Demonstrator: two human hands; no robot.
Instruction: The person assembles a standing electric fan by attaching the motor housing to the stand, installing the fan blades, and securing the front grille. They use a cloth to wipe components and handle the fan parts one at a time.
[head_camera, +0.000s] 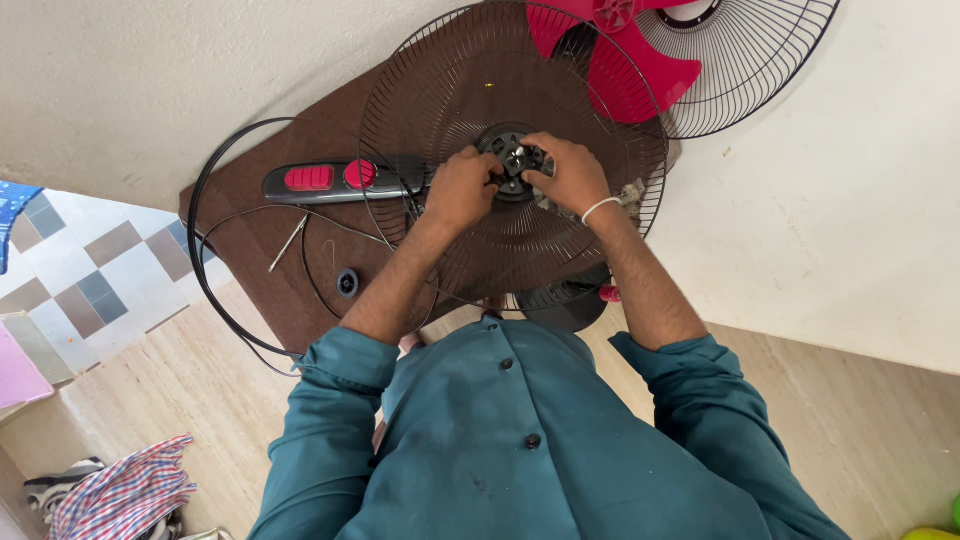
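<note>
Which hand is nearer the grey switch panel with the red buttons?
Left. The left hand grips the fan hub right beside the switch panel; the right hand is on the hub's far side.

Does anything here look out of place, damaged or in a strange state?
The fan is in pieces. Both hands, left hand and right hand, are on the hub of a wire guard lying flat on a brown mat. The pink blade and a second guard lie apart, and a black rim ring hangs off the mat edge.

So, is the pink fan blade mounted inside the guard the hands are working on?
No, the pink fan blade lies apart beside the other guard, while both hands work at the rear guard hub.
</note>
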